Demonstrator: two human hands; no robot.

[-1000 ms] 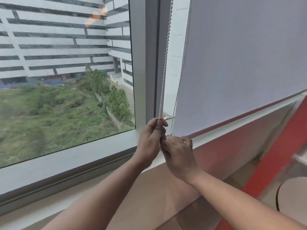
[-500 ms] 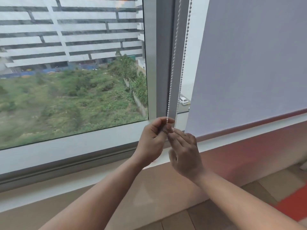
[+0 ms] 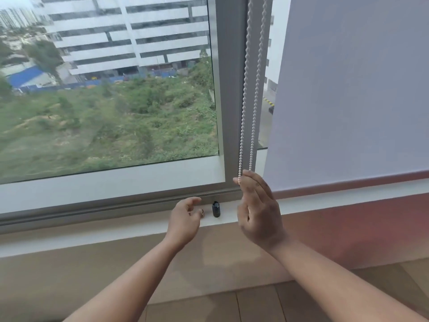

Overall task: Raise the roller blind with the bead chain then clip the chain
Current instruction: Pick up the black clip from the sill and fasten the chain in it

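The bead chain [image 3: 244, 108] hung down in two lines in front of the window frame [image 3: 232, 89], at about 12 o'clock from the right hand [image 3: 258, 211]. The right hand's fingertips [image 3: 241, 180] pinched its low end. The left hand [image 3: 184, 220] was at 9 o'clock from the right one, fingers loose, holding nothing. A small dark clip [image 3: 216, 209] stood on the sill [image 3: 116, 225] between the hands. The roller blind [image 3: 352, 89] was down, at 2 o'clock from the right hand.
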